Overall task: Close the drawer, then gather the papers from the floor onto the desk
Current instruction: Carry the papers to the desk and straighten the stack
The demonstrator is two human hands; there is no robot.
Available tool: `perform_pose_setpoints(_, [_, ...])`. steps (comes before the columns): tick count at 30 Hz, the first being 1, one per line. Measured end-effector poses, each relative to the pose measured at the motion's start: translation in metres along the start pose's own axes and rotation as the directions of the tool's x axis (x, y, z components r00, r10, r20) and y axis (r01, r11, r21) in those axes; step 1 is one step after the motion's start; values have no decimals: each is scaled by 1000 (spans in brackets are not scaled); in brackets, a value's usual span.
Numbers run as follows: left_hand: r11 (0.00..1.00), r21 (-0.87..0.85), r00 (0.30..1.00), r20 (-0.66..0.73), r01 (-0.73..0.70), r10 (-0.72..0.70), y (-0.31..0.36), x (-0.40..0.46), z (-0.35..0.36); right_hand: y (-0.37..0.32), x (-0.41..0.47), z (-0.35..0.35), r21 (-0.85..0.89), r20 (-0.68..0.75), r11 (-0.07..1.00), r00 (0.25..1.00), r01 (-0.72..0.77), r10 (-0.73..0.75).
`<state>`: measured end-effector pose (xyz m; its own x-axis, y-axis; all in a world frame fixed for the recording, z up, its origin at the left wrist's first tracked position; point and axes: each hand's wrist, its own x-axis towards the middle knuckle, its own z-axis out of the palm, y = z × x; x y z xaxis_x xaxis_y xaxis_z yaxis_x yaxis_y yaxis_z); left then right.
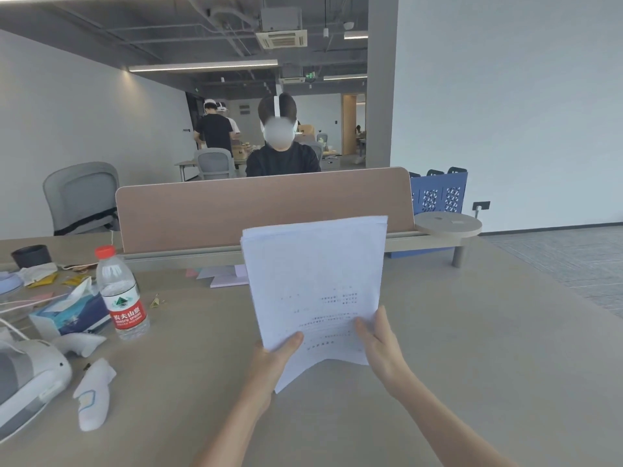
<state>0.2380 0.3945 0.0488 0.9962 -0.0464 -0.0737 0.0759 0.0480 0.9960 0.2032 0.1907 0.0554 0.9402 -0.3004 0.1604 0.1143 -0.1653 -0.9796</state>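
A stack of white printed papers (313, 281) stands nearly upright above the grey desk (472, 348), held in both hands. My left hand (273, 362) grips the stack's lower left corner with the thumb on the front. At the lower right edge, my right hand (379, 338) pinches the stack the same way. The bottom edge of the sheets hangs just over the desk surface, with the middle of that edge curled up. Neither the drawer nor the floor by the desk is in view.
On the desk's left stand a water bottle (121, 294), a tissue box (69, 313), white devices (30, 375) and a dark cup (31, 256). Pastel notes (224, 276) lie before the brown divider (263, 210). A person sits behind it; a blue file rack (438, 197) stands right.
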Motion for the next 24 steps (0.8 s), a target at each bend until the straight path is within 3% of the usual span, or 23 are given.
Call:
perform_pose_setpoints(5, [997,70,1000,14,9,-10,-2,-1,2,11,-2,-4,-15,26,998,998,-62,62])
perform_pose_setpoints(9, [991,130,993,116,-12,-3,13,-7,22,6,6,-33,25,-2,994,994,-111,111])
perform_pose_setpoints(12, [995,95,987,162,-24,9,22,-14,47,-1,8,-69,42,-40,990,990,-133,135])
perform_pose_setpoints(19, [994,-8,983,147,110,-108,13,-22,123,1,-4,-150,151,-128,958,957,-242,262])
perform_pose_setpoints(24, [995,33,985,147,90,-94,7,-28,177,13,-4,-208,114,-161,932,919,-344,359])
